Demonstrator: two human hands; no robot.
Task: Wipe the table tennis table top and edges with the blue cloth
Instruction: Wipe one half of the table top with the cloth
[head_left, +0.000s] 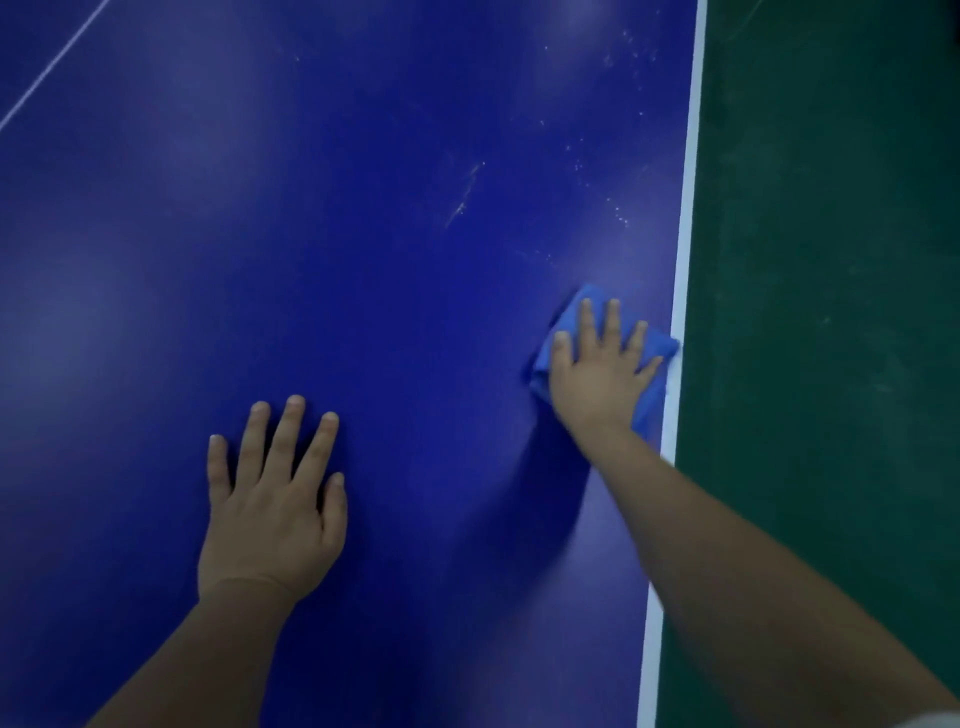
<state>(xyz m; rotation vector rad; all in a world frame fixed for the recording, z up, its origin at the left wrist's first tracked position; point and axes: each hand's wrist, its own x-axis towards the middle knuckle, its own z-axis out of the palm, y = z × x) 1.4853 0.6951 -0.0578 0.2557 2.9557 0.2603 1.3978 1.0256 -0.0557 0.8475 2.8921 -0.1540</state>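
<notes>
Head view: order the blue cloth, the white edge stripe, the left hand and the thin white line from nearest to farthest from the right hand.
1. blue cloth, directly under the right hand
2. white edge stripe, just to its right
3. left hand, lower left, flat on the table top
4. thin white line, far upper left

Bare left forearm (208, 660) and bare right forearm (753, 561), unsleeved as far as the frame shows.
The left grip (270, 514) and right grip (597, 374) are uncovered, five-fingered, with short, pale-tipped nails. A sliver of pale fabric (935, 721) shows beneath the right arm at the frame's bottom corner, too little to tell what garment.
</notes>
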